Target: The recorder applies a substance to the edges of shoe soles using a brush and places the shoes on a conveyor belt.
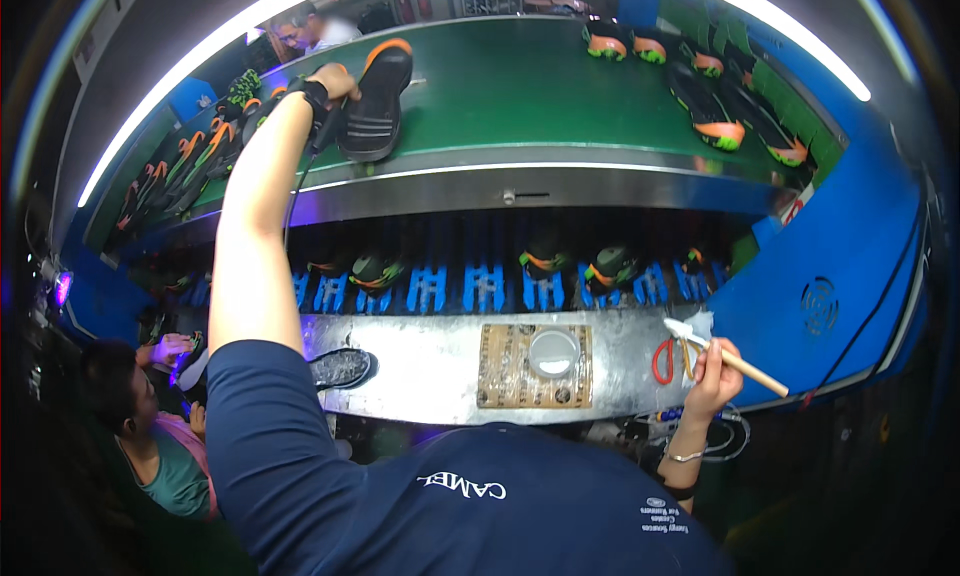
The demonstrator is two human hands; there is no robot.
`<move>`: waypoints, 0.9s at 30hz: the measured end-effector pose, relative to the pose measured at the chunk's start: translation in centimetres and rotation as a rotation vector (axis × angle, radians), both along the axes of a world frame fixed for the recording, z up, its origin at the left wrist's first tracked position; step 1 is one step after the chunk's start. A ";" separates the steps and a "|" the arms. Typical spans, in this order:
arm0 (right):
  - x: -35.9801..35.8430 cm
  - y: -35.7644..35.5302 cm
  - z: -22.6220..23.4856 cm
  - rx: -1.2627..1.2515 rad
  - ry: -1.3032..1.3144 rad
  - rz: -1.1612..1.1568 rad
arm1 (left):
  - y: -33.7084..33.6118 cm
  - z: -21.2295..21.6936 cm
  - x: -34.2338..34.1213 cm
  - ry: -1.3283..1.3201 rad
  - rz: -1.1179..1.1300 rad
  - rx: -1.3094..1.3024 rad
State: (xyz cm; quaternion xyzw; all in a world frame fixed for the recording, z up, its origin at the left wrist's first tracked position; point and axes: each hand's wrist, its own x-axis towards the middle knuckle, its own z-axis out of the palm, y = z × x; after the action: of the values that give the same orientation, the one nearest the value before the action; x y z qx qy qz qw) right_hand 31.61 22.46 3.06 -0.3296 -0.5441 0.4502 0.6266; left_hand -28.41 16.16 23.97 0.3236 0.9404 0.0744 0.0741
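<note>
black sole lies by left hand, grip unclear; right hand clasps a brush.

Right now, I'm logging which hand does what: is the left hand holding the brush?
No, the brush is in the right hand, while the left hand is beside a black sole on the green belt.

Head view: worn fisheye, facing down over wearer's torso; metal bench near, green belt farther.
</note>
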 end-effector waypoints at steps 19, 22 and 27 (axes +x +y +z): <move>-4.3 -1.5 0.1 -0.124 -0.006 0.400 | -12.0 -17.9 33.2 -1.392 -0.261 1.133; -5.4 -2.7 -0.2 -0.185 0.139 0.535 | -11.2 -20.9 37.2 -1.348 -0.354 1.245; -5.3 -2.2 -0.2 -0.105 0.040 0.380 | -11.4 -21.6 38.3 -1.440 -0.434 1.179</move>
State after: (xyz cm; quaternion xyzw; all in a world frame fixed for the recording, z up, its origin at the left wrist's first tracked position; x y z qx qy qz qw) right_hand 26.29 20.31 2.84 -0.2444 -0.5597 0.5945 0.5231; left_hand 9.88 4.71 2.37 0.3528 0.3995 0.7020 0.4724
